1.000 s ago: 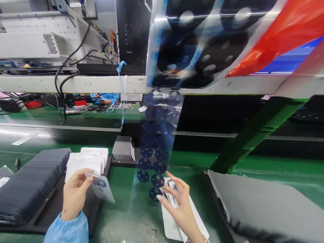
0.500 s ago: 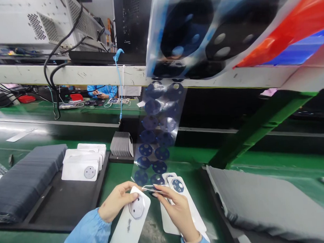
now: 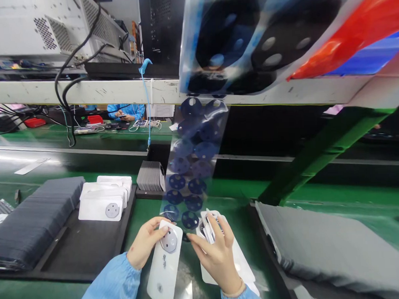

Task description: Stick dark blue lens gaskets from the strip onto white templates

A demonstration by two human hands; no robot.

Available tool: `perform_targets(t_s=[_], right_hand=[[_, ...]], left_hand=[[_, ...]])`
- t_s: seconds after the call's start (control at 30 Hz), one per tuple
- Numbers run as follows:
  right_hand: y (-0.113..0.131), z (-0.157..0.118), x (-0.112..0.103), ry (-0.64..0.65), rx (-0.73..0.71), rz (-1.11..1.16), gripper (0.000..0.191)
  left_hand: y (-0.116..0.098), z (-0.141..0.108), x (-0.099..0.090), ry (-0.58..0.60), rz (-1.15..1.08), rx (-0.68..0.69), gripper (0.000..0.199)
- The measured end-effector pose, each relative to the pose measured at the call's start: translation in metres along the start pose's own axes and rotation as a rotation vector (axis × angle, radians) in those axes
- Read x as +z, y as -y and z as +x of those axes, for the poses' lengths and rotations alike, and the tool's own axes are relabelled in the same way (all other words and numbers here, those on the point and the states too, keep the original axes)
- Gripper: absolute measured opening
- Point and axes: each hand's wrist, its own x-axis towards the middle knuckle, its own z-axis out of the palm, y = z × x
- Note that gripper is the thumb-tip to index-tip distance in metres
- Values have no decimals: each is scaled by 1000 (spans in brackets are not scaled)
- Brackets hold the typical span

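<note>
Between its thumb and fingers, my left hand (image 3: 144, 242) grips the upper end of a white panel (image 3: 165, 268) with a grey octagonal plate at its top. To its right, my right hand (image 3: 216, 250) pinches the edge of a small dark disc (image 3: 186, 236) between thumb and a finger, its other fingers over the white panels (image 3: 239, 253) on the bench. Just above both hands hangs the lower end of a clear film strip (image 3: 188, 167) with rows of dark blue discs.
A black tray (image 3: 81, 243) at left holds grey sleeves (image 3: 34, 223) and white panels (image 3: 103, 206). At right lies a grey padded stack (image 3: 326, 245). A shelf beam (image 3: 117, 92) crosses above; a person's hands (image 3: 127, 117) show beyond.
The thin white-edged piece between my hands no longer shows there. My right hand has spread its fingers over the panels beside it. The panel in my left hand has shifted slightly up and turned more upright.
</note>
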Motion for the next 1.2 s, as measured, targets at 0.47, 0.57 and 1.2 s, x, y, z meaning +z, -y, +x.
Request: perform_targets(t_s=[0.47, 0.57, 1.2], right_hand=[[11, 13, -9, 203, 250, 662, 10], [8, 11, -7, 46, 666, 796, 9], [33, -5, 11, 25, 1030, 1021, 20]], left_hand=[[-1, 7, -7, -149, 28, 18, 40], [-1, 7, -6, -158, 35, 30, 40], [25, -15, 33, -288, 52, 248, 23]])
